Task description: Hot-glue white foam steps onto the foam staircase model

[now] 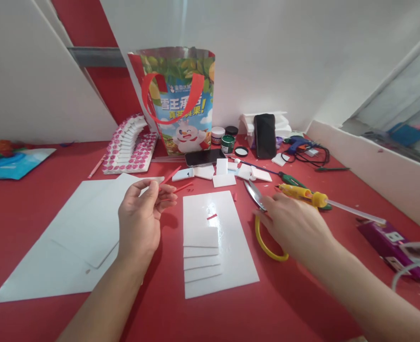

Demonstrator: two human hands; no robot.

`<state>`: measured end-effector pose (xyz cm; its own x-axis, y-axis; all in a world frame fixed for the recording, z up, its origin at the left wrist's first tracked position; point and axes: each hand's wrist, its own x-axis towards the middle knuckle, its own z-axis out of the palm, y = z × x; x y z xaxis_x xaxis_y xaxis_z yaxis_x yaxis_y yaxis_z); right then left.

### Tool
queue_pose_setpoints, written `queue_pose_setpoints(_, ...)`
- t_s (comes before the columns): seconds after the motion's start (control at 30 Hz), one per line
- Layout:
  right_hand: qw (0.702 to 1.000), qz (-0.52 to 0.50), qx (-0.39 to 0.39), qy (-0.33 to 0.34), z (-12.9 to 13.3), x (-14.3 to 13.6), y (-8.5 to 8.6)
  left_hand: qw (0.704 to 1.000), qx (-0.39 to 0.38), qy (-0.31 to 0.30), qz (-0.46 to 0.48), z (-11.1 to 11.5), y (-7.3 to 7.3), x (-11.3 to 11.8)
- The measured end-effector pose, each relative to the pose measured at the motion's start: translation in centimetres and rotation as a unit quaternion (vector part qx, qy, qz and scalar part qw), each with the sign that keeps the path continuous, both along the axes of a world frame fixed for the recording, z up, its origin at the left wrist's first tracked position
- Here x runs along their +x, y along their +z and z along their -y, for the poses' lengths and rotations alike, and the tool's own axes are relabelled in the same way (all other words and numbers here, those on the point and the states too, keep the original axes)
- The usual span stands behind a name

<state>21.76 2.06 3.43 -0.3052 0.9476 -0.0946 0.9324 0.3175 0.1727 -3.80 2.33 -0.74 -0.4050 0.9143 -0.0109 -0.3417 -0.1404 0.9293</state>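
My left hand (142,213) is closed in a pinch, with a thin red strip (170,175) showing at its fingertips. Just beyond the fingers, another red strip (183,187) is visible. My right hand (298,221), slightly blurred, has its fingers over the middle of the scissors (266,247), which have yellow handles and metal blades. Right behind that hand is a yellow glue gun (297,191) with a clear stick coming out of its back. Between my hands a white board (234,256) carries overlapping white step-like pieces (200,237) and a small red scrap (212,217).
Large white sheets (63,237) cover the left side. Small white pieces (224,180), a phone (205,157) and paint jars (227,144) sit behind the board. A colourful bag (184,104) stands at the back beside a white-and-pink stair model (129,147). A purple box (395,242) is at right.
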Motion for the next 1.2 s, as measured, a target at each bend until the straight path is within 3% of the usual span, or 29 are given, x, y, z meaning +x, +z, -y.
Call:
queue_pose_setpoints(0.07,0.992,-0.09,0.011,0.089,-2.0,-2.3,0.6,1.0,-0.002,0.008,-0.016,0.0,-0.2,0.1)
queue_pose_setpoints(0.13,0.959,-0.195,-0.003,0.206,-4.6,-5.1,0.4,0.999,-0.009,0.012,-0.03,0.0,-0.4,0.2)
queue_pose_setpoints(0.17,0.942,-0.2,-0.033,0.267,-5.9,-6.5,0.0,0.999,-0.014,0.013,-0.035,0.0,-0.5,0.2)
queue_pose_setpoints(0.27,0.924,-0.172,-0.071,0.334,-9.3,-9.9,-1.5,0.998,-0.022,0.021,-0.051,0.0,-0.8,0.4)
queue_pose_setpoints(0.37,0.915,-0.133,-0.091,0.37,-11.1,-11.3,-2.5,0.997,-0.009,0.034,-0.07,-0.1,-1.1,0.5)
queue_pose_setpoints(0.6,0.915,-0.082,-0.108,0.38,-12.1,-11.5,-3.0,0.994,-0.003,0.05,-0.094,-0.3,-1.3,0.6)
queue_pose_setpoints(0.83,0.941,-0.076,-0.092,0.316,-11.6,-10.8,-4.3,0.994,0.006,0.049,-0.098,-0.2,-1.2,0.6)
queue_pose_setpoints(1.0,0.955,-0.098,-0.08,0.267,-12.7,-10.2,-4.2,0.993,0.007,0.048,-0.106,-0.2,-1.4,0.6)
queue_pose_setpoints(1.2,0.953,-0.111,-0.093,0.265,-13.4,-10.6,-4.5,0.991,-0.005,0.046,-0.122,-0.1,-1.5,0.7)
